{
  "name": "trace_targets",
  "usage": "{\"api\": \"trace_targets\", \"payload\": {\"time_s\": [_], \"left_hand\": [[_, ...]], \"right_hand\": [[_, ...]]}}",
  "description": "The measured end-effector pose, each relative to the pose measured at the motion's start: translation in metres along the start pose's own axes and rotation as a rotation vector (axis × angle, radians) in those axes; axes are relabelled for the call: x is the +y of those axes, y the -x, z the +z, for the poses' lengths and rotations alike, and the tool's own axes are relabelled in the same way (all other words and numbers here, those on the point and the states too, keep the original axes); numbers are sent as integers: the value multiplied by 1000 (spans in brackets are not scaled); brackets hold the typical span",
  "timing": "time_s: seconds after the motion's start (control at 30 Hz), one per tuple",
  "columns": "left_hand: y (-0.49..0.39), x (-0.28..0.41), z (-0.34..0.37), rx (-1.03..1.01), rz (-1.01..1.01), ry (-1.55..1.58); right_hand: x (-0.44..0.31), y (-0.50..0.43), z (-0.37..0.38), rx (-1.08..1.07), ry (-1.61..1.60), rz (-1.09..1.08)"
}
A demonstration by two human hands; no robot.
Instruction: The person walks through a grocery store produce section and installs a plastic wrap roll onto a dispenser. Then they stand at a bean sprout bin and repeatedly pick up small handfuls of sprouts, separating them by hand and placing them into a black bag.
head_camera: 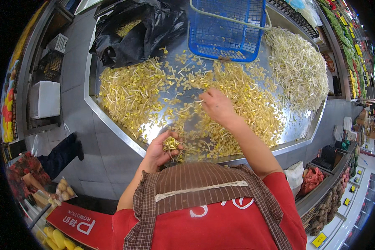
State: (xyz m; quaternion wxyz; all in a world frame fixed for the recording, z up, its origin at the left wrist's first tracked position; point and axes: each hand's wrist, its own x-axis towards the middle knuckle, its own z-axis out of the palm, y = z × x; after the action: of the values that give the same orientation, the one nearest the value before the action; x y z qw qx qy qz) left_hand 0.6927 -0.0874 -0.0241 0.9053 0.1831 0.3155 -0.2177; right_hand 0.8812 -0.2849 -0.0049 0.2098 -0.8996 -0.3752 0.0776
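In my left hand (162, 149), near the table's front edge, a small clump of yellow soybean sprouts (171, 143) rests on the palm with the fingers curled round it. My right hand (218, 104) is over the middle of the metal table, its fingers bent and close together at the left side of a broad heap of loose soybean heads and sprouts (253, 115). Whether its fingertips pinch a sprout is not clear. A second heap of soybean sprouts (131, 93), with longer white stems, lies to the left. Scattered sprouts lie between the heaps.
A blue plastic basket (226, 56) with a pale handle stands at the table's far side. Left of it, a black plastic bag (125, 51) holds more sprouts. White bean sprouts (298, 68) are piled at right. The table's raised metal rim (115, 126) runs nearby; a person (28, 172) is at left.
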Motion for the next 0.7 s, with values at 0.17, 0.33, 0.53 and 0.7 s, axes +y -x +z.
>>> {"api": "trace_targets", "payload": {"time_s": [0.17, 0.33, 0.53, 0.7], "left_hand": [[2, 2, -2, 7, 5, 2], [-3, 0, -1, 10, 1, 2], [-15, -9, 9, -35, -60, -84], [-12, -11, 12, -13, -87, -117]], "right_hand": [[-5, -9, 11, 209, 143, -138], [1, 19, -25, -93, -566, 467], [-2, 37, -23, -88, -454, 367], [-3, 8, 15, 206, 31, -39]]}}
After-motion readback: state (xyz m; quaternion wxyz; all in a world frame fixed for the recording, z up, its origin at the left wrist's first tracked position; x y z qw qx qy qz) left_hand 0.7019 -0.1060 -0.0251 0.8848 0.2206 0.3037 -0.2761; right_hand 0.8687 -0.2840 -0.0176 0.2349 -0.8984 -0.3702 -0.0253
